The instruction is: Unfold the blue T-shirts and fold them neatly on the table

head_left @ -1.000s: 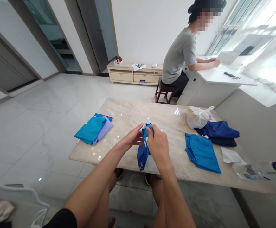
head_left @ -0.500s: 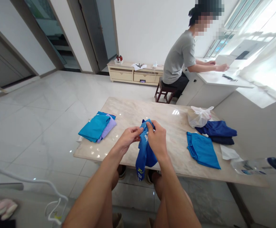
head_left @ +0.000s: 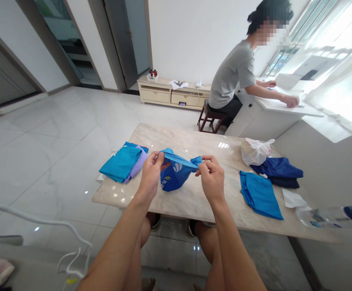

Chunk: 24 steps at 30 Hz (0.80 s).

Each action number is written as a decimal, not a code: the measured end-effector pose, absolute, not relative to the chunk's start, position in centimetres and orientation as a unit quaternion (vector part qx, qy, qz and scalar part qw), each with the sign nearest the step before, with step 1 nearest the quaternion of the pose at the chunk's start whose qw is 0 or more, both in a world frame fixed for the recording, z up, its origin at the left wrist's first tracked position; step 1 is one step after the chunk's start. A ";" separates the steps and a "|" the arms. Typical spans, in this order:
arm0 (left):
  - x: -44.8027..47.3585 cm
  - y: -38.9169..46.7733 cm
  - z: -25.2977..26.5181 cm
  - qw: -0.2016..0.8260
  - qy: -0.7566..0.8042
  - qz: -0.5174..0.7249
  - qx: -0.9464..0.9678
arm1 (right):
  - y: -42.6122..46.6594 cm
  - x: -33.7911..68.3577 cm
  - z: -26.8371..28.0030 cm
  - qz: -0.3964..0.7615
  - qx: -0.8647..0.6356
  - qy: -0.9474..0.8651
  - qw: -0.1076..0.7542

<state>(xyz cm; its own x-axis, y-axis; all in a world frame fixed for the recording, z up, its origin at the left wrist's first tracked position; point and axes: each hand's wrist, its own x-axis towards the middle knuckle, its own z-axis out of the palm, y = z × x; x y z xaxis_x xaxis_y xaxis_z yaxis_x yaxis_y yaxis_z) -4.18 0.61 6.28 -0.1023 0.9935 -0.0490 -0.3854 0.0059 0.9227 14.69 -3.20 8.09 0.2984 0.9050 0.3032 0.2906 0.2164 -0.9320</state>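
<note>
Twice pinching the blue cloth (head_left: pixel 178 176) by its upper edge: once with the left hand (head_left: pixel 151 169), once with the right hand (head_left: pixel 212 178), holding narrow on fabric between thumb and fingers each side. Stretching that edge nearly straight, sloping down a little to the right and bunching at the right end. Hanging the rest below, over the near middle of the desk (head_left: pixel 230 157), showing a white mark and some lettering; not managing to tell touch from hover at its lowest part.

For doing this well, probably levelling the edge by raising the right hand slightly, then pulling evenly, firmly enough for smoothing creases without straining thin-looking fabric. Likely needing a flatter pinch on the right, working the bunched bit outward instead of trapping it. Perhaps lifting the hanging part a little, letting it fall straight and so avoiding fresh folds.

Also minding the space: having the teal cloth (head_left: pixel 119 161) and purple cloth (head_left: pixel 137 163) near the left hand, and a folded cloth (head_left: pixel 262 194) farther off, on the right.
</note>
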 end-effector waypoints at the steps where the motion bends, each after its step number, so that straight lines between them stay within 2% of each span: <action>1: -4.1 0.5 6.3 0.575 0.420 0.607 0.352 | -3.3 14.9 8.4 0.235 -0.559 -0.546 0.578; 3: -3.8 0.3 6.4 0.592 0.402 0.608 0.344 | -3.4 15.2 8.7 0.222 -0.541 -0.577 0.570; 6: -3.4 0.2 6.4 0.611 0.359 0.630 0.319 | -3.5 15.2 8.5 0.321 -0.528 -0.593 0.516; 10: -3.3 0.4 6.5 0.601 0.323 0.675 0.283 | -4.0 14.2 6.7 0.435 -0.529 -0.607 0.402; 12: -3.3 0.3 6.5 0.598 0.323 0.674 0.288 | -4.4 13.6 5.2 0.433 -0.527 -0.647 0.341; 14: -3.4 0.0 6.6 0.614 0.322 0.650 0.313 | -4.7 13.1 3.6 0.377 -0.532 -0.692 0.311; 17: -3.4 -0.6 6.5 0.644 0.308 0.605 0.352 | -4.5 13.0 1.8 0.269 -0.543 -0.720 0.339; 20: -3.5 -0.9 6.4 0.654 0.295 0.600 0.354 | -3.8 14.3 1.6 0.204 -0.550 -0.692 0.420; 22: -3.6 -1.0 6.3 0.650 0.297 0.608 0.345 | -3.6 15.5 2.5 0.205 -0.539 -0.679 0.454; 24: -3.5 -1.1 6.3 0.647 0.300 0.608 0.350 | -3.6 16.6 3.5 0.259 -0.511 -0.684 0.451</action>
<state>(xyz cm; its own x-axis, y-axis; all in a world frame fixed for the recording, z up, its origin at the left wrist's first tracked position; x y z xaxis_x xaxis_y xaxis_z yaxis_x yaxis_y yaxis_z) -3.47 -1.07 6.28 0.0820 0.9960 0.0369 -0.5768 0.0172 0.8167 16.62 -3.64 3.54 -0.0706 0.9327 0.3537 0.4658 0.3443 -0.8151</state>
